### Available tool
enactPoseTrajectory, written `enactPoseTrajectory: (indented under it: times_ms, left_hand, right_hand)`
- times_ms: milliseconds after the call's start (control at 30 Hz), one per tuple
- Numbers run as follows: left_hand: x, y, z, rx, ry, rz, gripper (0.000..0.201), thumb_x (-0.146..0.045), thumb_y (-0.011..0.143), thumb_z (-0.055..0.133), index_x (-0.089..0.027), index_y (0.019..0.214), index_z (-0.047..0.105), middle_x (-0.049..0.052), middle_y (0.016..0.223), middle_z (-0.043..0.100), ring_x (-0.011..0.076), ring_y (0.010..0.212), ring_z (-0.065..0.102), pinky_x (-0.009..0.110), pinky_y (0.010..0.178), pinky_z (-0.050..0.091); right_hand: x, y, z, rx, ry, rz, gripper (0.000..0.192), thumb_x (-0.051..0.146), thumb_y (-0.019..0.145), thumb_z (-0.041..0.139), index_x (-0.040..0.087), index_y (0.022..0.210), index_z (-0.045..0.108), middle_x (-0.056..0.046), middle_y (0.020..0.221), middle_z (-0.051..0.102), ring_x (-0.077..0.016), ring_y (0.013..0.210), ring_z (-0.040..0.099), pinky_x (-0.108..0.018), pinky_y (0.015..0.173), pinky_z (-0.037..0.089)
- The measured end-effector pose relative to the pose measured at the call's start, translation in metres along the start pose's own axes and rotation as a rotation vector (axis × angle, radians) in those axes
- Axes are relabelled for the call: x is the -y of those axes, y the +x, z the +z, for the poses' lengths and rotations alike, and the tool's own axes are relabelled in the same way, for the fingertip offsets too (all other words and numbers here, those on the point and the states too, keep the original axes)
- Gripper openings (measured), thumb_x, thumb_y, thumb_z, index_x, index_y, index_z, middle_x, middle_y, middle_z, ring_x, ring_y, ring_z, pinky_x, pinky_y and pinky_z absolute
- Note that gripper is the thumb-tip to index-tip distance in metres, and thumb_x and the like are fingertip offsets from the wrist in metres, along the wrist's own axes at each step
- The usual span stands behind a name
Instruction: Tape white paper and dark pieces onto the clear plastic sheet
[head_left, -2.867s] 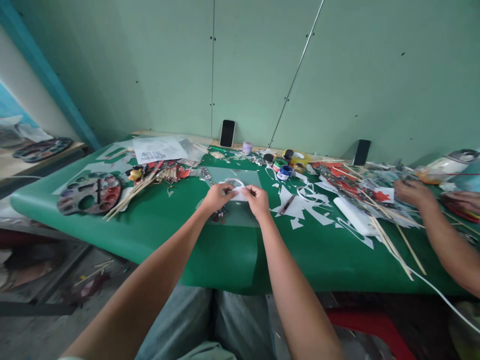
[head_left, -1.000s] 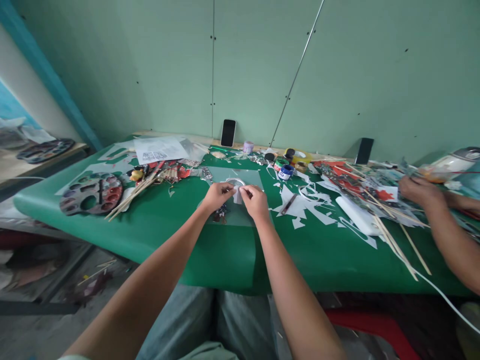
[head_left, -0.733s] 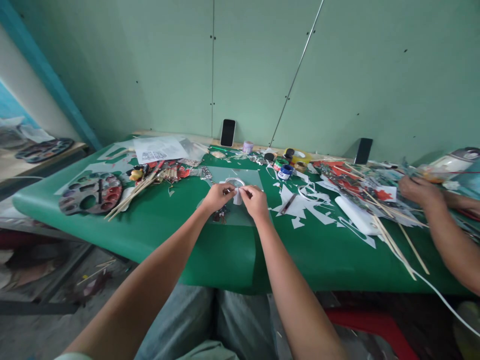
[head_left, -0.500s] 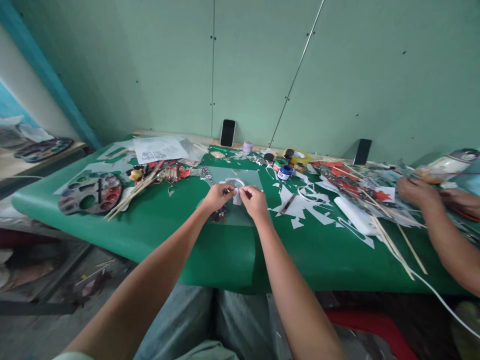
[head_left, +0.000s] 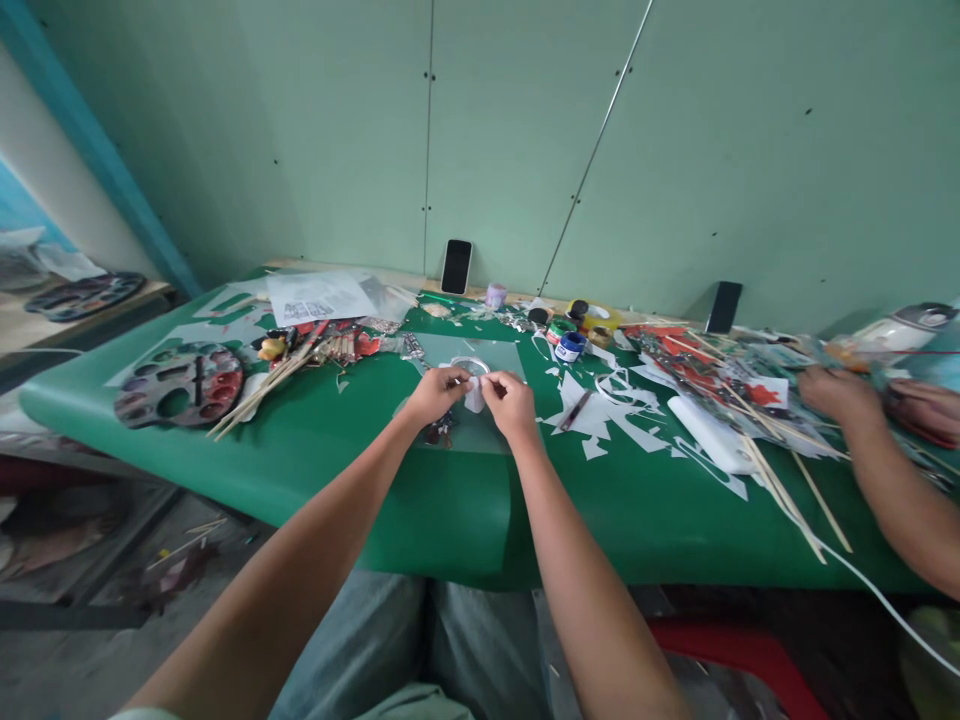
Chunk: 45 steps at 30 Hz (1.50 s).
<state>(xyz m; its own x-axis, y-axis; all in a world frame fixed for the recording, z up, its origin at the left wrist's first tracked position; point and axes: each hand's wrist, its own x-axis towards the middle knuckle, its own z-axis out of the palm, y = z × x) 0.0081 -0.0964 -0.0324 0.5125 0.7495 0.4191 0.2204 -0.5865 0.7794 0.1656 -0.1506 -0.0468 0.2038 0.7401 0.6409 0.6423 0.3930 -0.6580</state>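
Over a translucent sheet [head_left: 480, 438] on the green table, my left hand [head_left: 436, 394] and my right hand [head_left: 510, 400] are close together with fingertips pinched. Between them is a small white piece [head_left: 474, 398], perhaps paper or film, and both hands grip its upper part. Just behind the fingertips lies a white ring [head_left: 469, 362]; whether it is joined to the piece I cannot tell. Small dark and reddish bits [head_left: 439, 430] lie under my left hand.
A paint palette [head_left: 178, 386] and wooden sticks [head_left: 262, 395] lie left. Paint jars [head_left: 570, 347], a small knife [head_left: 576, 410] and white scraps [head_left: 630, 425] are right. A phone [head_left: 456, 267] leans on the wall. Another person's hands [head_left: 840, 392] work at far right.
My hands stay in nearly the same place, and the white piece between them has tilted slightly. The other person's hands have shifted a little at the far right.
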Motion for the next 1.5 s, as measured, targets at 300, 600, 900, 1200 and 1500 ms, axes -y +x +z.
enactPoseTrajectory:
  times_ms: [300, 600, 900, 1200, 1500]
  left_hand:
    - [0.000, 0.000, 0.000, 0.008, 0.001, -0.001, 0.023, -0.034, 0.080, 0.055, -0.014, 0.079, 0.067, 0.001, 0.067, 0.063, 0.0130, 0.059, 0.055, 0.023, 0.059, 0.042]
    - [0.000, 0.000, 0.000, 0.026, 0.002, 0.009, 0.020, -0.031, 0.080, 0.057, -0.014, 0.081, 0.068, 0.001, 0.070, 0.065, 0.0129, 0.064, 0.057, 0.022, 0.061, 0.043]
    - [0.007, 0.000, 0.001, -0.018, -0.044, -0.032, 0.020, -0.032, 0.080, 0.056, -0.014, 0.077, 0.064, 0.000, 0.061, 0.059, 0.0122, 0.056, 0.053, 0.022, 0.057, 0.041]
    - [0.008, 0.000, 0.001, -0.037, -0.110, -0.042, 0.019, -0.032, 0.078, 0.057, -0.015, 0.072, 0.061, 0.000, 0.060, 0.058, 0.0126, 0.055, 0.052, 0.023, 0.056, 0.040]
    - [0.003, -0.001, -0.001, -0.004, -0.202, -0.024, 0.024, -0.037, 0.079, 0.058, -0.014, 0.075, 0.062, 0.001, 0.063, 0.060, 0.0126, 0.056, 0.053, 0.024, 0.058, 0.042]
  right_hand:
    - [0.000, 0.000, 0.000, 0.015, -0.003, -0.050, 0.027, 0.039, 0.086, 0.052, 0.021, 0.082, 0.071, -0.007, 0.076, 0.069, -0.0196, 0.071, 0.060, -0.030, 0.071, 0.048]
    - [0.000, 0.000, 0.000, 0.002, -0.004, -0.093, 0.026, 0.035, 0.085, 0.050, 0.021, 0.077, 0.070, -0.006, 0.069, 0.066, -0.0185, 0.067, 0.059, -0.029, 0.065, 0.048]
    - [-0.004, 0.002, 0.002, -0.108, 0.023, 0.062, 0.022, 0.034, 0.079, 0.050, 0.019, 0.073, 0.065, -0.004, 0.067, 0.063, -0.0160, 0.061, 0.055, -0.027, 0.063, 0.045]
    - [-0.004, -0.001, 0.000, -0.083, 0.065, -0.037, 0.031, 0.042, 0.088, 0.049, 0.019, 0.078, 0.068, -0.006, 0.074, 0.064, -0.0178, 0.071, 0.057, -0.028, 0.066, 0.047]
    - [-0.008, 0.003, 0.000, 0.015, 0.081, 0.062, 0.028, 0.042, 0.080, 0.053, 0.019, 0.080, 0.069, -0.006, 0.074, 0.066, -0.0186, 0.069, 0.058, -0.031, 0.069, 0.048]
